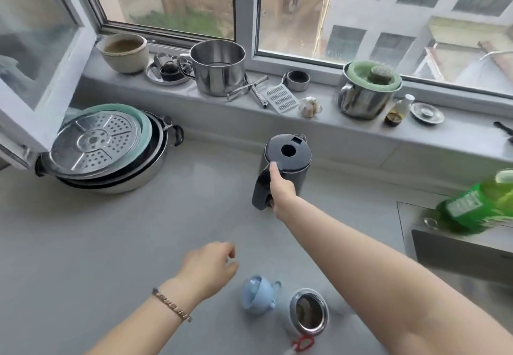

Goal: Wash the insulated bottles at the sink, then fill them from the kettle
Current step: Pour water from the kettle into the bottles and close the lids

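Head view, looking down: my right hand [280, 190] wraps the handle of the dark kettle [288, 154], thumb on top. The kettle seems to stand on the counter [111, 229]. Well back from that grip, close to my body, the bottle [308, 313] stands open, steel mouth up, its blue lid [258, 296] just left of it. My left hand [211, 263] hovers beside the lid, fingers loosely curled, holding nothing. I judge this is the filling step. Next I must lift the kettle, bring it toward me and tip it steadily over that narrow mouth.

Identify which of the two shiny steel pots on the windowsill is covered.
The squat steel pot on the right, sitting under a green cover; the taller steel pot left of it stands open, with nothing over its mouth.
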### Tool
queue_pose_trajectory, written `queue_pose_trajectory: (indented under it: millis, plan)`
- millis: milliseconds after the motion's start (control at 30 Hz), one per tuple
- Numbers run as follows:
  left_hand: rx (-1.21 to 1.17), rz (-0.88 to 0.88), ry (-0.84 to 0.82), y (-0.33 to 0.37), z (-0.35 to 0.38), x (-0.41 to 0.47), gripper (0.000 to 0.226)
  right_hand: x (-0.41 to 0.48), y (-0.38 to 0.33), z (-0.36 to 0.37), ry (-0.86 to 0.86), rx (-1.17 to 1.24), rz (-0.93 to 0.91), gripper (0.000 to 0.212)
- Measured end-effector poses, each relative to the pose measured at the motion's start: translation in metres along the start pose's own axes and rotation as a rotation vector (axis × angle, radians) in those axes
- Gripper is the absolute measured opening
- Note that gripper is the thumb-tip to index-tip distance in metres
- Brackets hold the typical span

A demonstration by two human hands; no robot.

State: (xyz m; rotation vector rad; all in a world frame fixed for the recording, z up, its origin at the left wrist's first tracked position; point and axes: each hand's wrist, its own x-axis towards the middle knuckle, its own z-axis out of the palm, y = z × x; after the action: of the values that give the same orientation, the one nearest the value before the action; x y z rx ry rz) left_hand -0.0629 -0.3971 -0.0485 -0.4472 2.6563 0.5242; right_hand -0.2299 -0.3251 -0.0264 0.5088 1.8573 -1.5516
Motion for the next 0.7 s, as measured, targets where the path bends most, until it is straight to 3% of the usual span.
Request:
queue_pose_trajectory:
  millis: [167,267,433,700]
  plan:
    - [-0.026,0.038,-0.012,-0.003,0.004,0.009,0.028,0.004,0.013,-0.029,0.026,-0.140,-0.054,0.036]
    - [-0.064,0.052,-0.013,-0.001,0.004,0.014,0.027,0.001,0.015,-0.060,0.049,-0.173,-0.041,0.037]
    - [-0.108,0.070,-0.003,0.008,-0.001,0.023,0.026,0.008,0.004,-0.095,0.026,-0.174,0.127,0.063]
    - [-0.113,0.113,0.061,0.022,-0.007,0.026,0.026,0.015,-0.003,-0.105,0.024,-0.043,0.106,0.048]
